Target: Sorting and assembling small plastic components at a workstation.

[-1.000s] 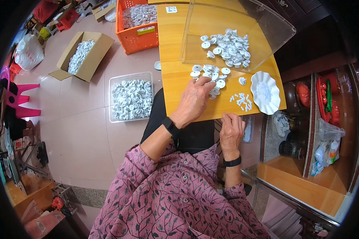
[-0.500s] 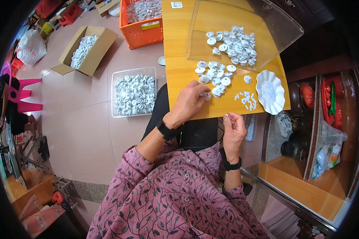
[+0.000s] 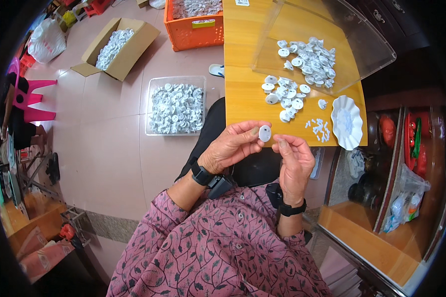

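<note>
Roughly from left to right, we note a cardboard box of white parts on the floor, then a clear tub filled with similar parts, nearer to us. Next comes the left hand, its thumb and forefinger pinched on a white disc, with the other fingers curled beneath. The disc sits at the near left edge of the surface; we cannot judge its height. Just right of it, the right hand has thumb and forefinger drawn almost together, the tips close to the disc; we cannot tell whether a tiny piece is between them. Farther off lies a loose cluster of discs, with a second pile beyond, by a clear plastic bin. To the right, small white pegs lie scattered beside a scalloped dish.

Risks, in our judgement: the left pinch is on the disc's rim, so a sideways push from the right fingertips could twist it loose. With the near edge so close, a dropped part could land in the lap or on the floor. The pegs might scatter if a sleeve or wrist brushed them.

Orientation: the disc's flat face is turned up towards us, a dark slot visible. Being round, it has no true long axis; foreshortened, its outline runs near to far. Its underside is hidden.
</note>
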Motion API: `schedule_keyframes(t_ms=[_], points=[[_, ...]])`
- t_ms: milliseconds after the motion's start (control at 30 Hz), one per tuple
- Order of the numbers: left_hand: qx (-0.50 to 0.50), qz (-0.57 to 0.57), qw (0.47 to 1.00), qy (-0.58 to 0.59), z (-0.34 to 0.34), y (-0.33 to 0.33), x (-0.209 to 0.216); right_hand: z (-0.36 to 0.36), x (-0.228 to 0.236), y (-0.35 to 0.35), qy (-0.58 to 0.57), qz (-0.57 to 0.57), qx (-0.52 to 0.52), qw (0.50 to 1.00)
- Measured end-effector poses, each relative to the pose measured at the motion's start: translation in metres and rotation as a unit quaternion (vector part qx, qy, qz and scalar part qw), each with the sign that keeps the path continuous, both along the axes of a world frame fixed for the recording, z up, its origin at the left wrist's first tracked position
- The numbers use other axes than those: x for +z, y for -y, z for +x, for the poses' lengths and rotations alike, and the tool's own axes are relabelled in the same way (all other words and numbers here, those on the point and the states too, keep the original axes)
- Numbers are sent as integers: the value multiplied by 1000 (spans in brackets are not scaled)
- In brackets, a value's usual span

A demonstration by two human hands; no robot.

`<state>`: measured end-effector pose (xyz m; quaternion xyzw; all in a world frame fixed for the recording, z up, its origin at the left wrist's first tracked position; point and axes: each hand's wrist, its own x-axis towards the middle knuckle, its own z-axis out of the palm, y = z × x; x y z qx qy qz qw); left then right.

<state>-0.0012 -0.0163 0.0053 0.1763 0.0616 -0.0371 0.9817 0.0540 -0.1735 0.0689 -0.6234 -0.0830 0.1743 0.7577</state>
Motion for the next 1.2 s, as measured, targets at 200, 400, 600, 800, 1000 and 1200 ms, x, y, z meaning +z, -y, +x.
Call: schedule_keyframes(t_ms=[200,400,600,800,1000,1200], points=[[4,-20,1000,0,-5,3,-5,-2,-8,-5,58,-24,7,998],[6,-40,999,20,-6,3,-6,-7,-9,-9,89,-50,9,995],[21,-41,999,26,-7,5,-7,-9,-12,-11,108,-50,4,993],[20,-40,998,39,-8,5,-8,-12,-9,-14,121,-64,-9,991],[35,3,998,45,-9,6,-3,-17,-7,-18,127,-80,-31,988],[56,55,996,37,-10,7,0,-19,-6,-21,194,-119,-33,973]])
